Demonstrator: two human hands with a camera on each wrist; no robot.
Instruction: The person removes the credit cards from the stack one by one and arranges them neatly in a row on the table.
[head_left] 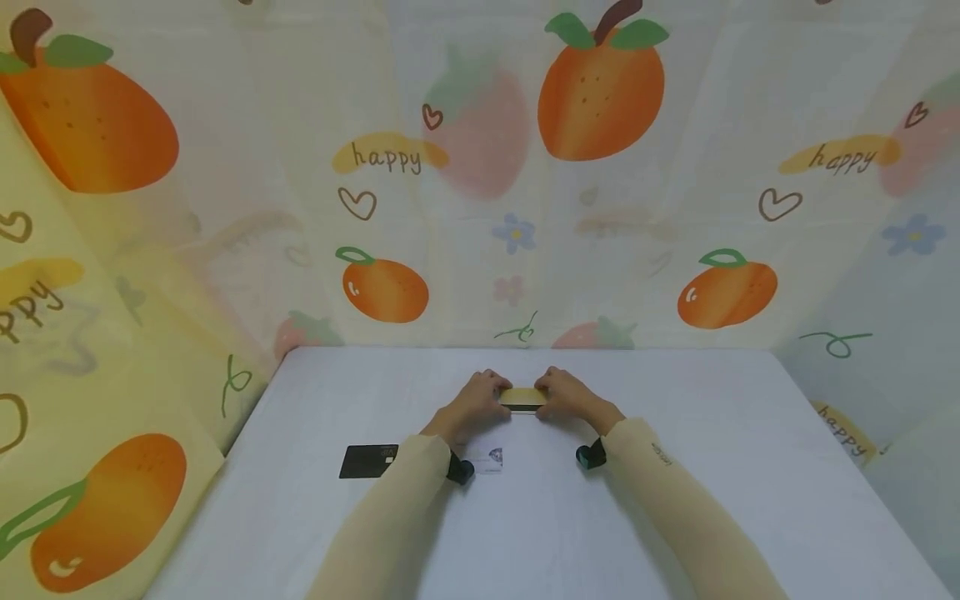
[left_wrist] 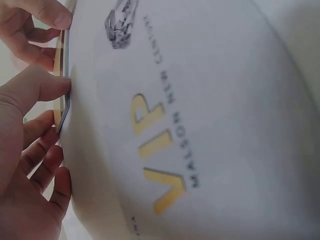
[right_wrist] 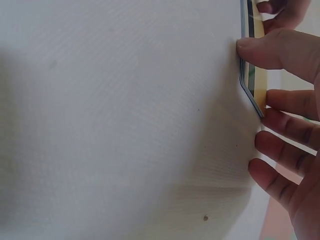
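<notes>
Head view: a yellow card [head_left: 523, 395] with a black stripe along its near side was found close to the far edge of the counter [head_left: 810, 517], about midway between the side edges. The left hand [head_left: 478, 400] gripped its left end and the right hand [head_left: 567, 397] its right. A black card [head_left: 363, 462] lay toward the left edge, its right part hidden by the left sleeve [head_left: 390, 517]. A white VIP card [head_left: 489, 461] lay nearer the near edge than the yellow one, partly covered by the left arm.

Left wrist view: the left thumb pressed the near side while two fingers closed on the far side and end; the other two were loosely bent, clear of it. Thin grey edges beneath the yellow face suggested several stacked cards.

Right wrist view: the right hand mirrored this pinch, its last two fingers apart from the stack. Whether the stack touched the counter could not be told.

Finding: the step in hand was judged to be squaring or steadying the stack. The next move called for even pressure at both ends, lest layers slip.
</notes>
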